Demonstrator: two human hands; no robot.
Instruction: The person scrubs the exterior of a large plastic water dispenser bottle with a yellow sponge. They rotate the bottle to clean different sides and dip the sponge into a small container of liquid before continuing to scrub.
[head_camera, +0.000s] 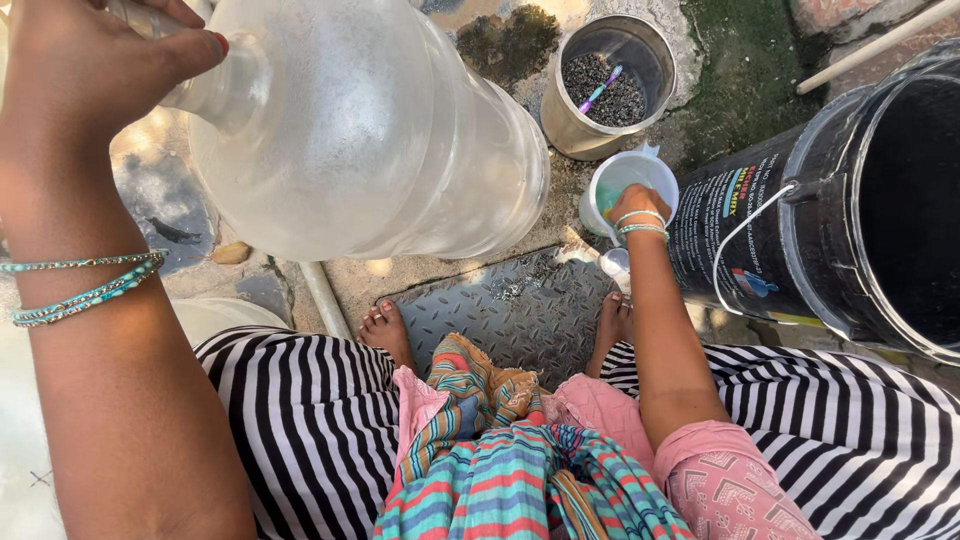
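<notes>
- Your left hand (85, 60), at 10 o'clock, is closed round the neck of a large clear plastic bottle (360, 130), held tilted off the ground.
- At 6 o'clock, bare feet rest on a metal tread plate (510, 310).
- At 12 o'clock, a steel pot (570, 120) holds dark grains and a small stick.
- Your right hand (632, 205), just right of centre, grips the rim of a white jug (622, 180) of greenish liquid; fingers hidden, so exact grip unclear.
- At 3 o'clock, a black bucket (840, 200) lies tipped beside the jug.
</notes>
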